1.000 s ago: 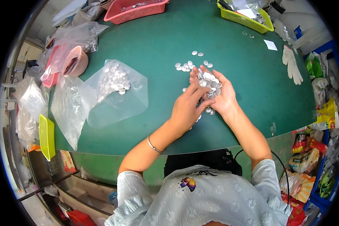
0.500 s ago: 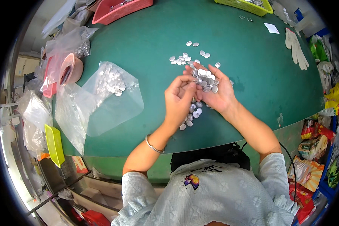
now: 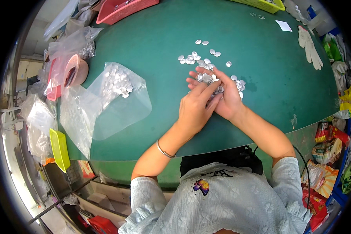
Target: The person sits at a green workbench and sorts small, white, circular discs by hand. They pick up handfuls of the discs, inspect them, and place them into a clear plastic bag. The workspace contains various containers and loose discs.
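My right hand (image 3: 231, 100) lies palm up, cupped around a heap of small silver oval discs (image 3: 207, 78). Over that palm, my left hand (image 3: 197, 105) reaches in with its fingers bent close together, the tips at a disc on the heap's near side. The left fingers partly cover the heap. Loose discs (image 3: 189, 59) of the same kind lie scattered on the green table (image 3: 156, 50) beyond my hands, and a small cluster (image 3: 241, 86) sits just right of my right hand. A silver bangle (image 3: 165, 151) circles my left wrist.
More discs spill within a clear plastic bag (image 3: 123, 117) at left, beside a pink cup (image 3: 78, 72). A red basket (image 3: 123, 13) and a yellow-green basket (image 3: 265, 4) stand at the far edge. A white glove (image 3: 310, 48) and a paper slip (image 3: 284, 25) lie at right.
My left hand has moved right and over the palm, its fingers now across the heap. Discs seen on the table below my hands are out of sight; the cluster at right shows more.
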Tool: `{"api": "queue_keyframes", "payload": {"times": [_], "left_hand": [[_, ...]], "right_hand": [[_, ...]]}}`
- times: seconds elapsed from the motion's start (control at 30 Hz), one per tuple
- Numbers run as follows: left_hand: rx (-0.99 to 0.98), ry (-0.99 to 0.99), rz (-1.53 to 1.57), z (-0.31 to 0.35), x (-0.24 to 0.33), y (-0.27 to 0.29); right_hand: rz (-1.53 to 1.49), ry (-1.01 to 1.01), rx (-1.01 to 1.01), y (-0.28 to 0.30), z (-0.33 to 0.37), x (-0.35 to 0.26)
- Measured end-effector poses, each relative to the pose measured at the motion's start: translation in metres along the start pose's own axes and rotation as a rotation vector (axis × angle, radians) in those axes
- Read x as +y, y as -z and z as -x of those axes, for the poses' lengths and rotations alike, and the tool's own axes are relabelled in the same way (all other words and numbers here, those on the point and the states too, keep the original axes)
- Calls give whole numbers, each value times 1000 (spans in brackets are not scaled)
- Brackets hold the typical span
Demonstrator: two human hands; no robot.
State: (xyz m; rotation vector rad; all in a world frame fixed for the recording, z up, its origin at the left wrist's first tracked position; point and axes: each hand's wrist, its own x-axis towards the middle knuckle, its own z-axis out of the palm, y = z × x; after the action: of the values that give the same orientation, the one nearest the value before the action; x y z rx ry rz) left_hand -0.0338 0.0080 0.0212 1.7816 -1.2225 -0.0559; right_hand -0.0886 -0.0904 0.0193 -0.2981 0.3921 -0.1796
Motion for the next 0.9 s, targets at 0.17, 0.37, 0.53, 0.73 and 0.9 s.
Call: {"api": "queue_keyframes", "payload": {"times": [0.17, 0.37, 0.53, 0.73, 0.9], "left_hand": [[-15, -71, -37, 3, -6, -1], [169, 421, 1159, -2, -6, 10], [-6, 549, 1766, -5, -24, 17], [65, 527, 1500, -6, -19, 11], [129, 445, 1414, -6, -22, 10]], "right_hand": [[-11, -42, -25, 5, -1, 5], [-179, -46, -78, 12, -4, 0], [-225, 1, -97, 15, -7, -4], [-221, -6, 1, 7, -4, -5], [-207, -38, 10, 10, -4, -3]]}}
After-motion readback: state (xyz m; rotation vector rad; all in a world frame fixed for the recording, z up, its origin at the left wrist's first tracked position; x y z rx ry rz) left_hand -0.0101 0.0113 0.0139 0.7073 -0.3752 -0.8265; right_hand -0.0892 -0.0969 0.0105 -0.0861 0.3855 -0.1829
